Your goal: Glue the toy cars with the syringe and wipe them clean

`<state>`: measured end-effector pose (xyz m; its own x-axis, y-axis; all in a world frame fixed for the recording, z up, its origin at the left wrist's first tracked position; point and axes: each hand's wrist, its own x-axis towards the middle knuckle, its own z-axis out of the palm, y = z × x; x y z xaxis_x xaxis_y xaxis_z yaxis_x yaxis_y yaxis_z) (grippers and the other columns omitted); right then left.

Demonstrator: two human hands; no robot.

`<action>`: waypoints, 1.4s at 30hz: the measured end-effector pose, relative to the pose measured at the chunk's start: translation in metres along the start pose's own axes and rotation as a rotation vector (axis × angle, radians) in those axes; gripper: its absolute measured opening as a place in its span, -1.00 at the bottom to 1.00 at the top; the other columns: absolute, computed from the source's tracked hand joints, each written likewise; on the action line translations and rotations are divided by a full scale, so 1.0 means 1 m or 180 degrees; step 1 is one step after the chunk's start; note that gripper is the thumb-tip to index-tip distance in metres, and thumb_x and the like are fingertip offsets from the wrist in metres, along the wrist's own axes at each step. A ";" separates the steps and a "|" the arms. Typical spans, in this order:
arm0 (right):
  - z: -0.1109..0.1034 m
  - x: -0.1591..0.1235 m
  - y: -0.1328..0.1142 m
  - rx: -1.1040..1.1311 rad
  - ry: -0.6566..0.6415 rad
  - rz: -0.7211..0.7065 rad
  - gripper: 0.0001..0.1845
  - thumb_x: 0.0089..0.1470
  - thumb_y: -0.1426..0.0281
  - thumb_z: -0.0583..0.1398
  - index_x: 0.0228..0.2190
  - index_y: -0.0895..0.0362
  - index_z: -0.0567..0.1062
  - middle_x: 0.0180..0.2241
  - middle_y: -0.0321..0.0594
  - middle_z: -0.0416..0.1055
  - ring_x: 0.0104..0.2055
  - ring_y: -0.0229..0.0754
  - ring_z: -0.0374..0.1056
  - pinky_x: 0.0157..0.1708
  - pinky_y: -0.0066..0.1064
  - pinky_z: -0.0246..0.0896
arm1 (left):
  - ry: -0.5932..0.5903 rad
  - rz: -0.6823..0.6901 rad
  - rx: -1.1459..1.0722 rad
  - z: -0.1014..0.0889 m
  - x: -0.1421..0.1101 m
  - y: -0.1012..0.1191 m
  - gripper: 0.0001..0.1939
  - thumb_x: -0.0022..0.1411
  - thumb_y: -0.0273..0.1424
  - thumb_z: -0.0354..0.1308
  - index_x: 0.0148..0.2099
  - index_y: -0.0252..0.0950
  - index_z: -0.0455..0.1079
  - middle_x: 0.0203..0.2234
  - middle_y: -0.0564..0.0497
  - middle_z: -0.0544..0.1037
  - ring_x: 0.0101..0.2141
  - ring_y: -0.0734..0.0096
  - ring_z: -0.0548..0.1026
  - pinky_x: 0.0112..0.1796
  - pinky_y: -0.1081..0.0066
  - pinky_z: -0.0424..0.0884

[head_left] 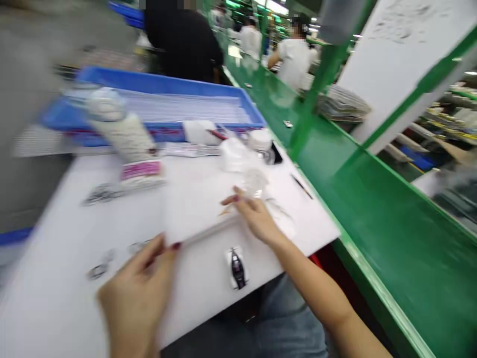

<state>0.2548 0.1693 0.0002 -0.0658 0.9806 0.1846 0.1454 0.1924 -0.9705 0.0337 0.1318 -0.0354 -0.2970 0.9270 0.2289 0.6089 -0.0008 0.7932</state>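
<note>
The picture is smeared by motion. My left hand (139,291) is at the lower left, thumb and forefinger pinched at the corner of a white sheet (201,199) that lies on the white table (55,278). My right hand (255,216) rests on the same sheet with its fingers stretched out flat, nothing visible in them. A clear plastic piece (254,184) lies just beyond its fingertips. A small dark object on a white pad (237,268) sits near the table's front edge, between my two arms.
A white bottle with a pink label (124,134) stands at the left, in front of a blue tray (167,87). White containers (261,140) and a black pen (301,186) lie to the right. A green conveyor (372,209) runs along the right. Other people work at the back.
</note>
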 end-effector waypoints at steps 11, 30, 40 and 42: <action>0.014 0.013 -0.029 -0.1538 -0.0883 -0.0749 -0.72 0.30 0.24 0.10 -0.28 0.11 0.56 -0.21 -0.12 0.49 -0.10 -0.07 0.42 -0.06 -0.18 0.29 | -0.1451 0.1987 -0.0206 -0.016 -0.043 0.036 -0.37 0.04 -0.43 0.46 0.17 -0.16 0.39 0.10 -0.08 0.52 0.05 0.14 0.53 0.01 0.22 0.56; -0.004 -0.035 -0.065 0.1404 -0.1287 -0.0417 -0.57 0.35 0.09 0.03 -0.45 0.08 0.40 -0.52 -0.34 0.17 -0.48 -0.27 0.11 -0.37 -0.34 0.11 | -0.1259 0.0412 -0.1006 0.019 -0.043 0.059 -0.80 0.05 -0.42 0.30 -0.21 -0.22 0.60 -0.22 0.00 0.67 -0.18 0.17 0.56 -0.15 0.14 0.47; 0.019 -0.041 -0.062 0.1935 -0.0346 0.0037 -0.35 0.32 0.15 0.10 -0.69 0.15 0.00 -0.71 -0.40 -0.16 -0.65 -0.36 -0.19 -0.55 -0.39 -0.15 | -0.1033 0.0590 -0.0957 0.021 -0.045 0.056 -0.77 0.04 -0.42 0.30 -0.18 -0.22 0.58 -0.22 -0.02 0.67 -0.19 0.20 0.58 -0.15 0.18 0.50; 0.023 -0.040 -0.060 0.2013 -0.0270 0.0074 -0.33 0.29 0.10 0.11 -0.70 0.14 -0.02 -0.72 -0.40 -0.20 -0.66 -0.35 -0.24 -0.58 -0.39 -0.20 | -0.1045 0.0619 -0.0930 0.021 -0.045 0.056 -0.78 0.05 -0.41 0.30 -0.18 -0.21 0.58 -0.21 0.00 0.67 -0.20 0.21 0.58 -0.14 0.18 0.50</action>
<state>0.2261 0.1177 0.0475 -0.1514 0.9730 0.1745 -0.4613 0.0866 -0.8830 0.0962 0.0978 -0.0133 0.0787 0.9686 0.2358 0.3840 -0.2478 0.8895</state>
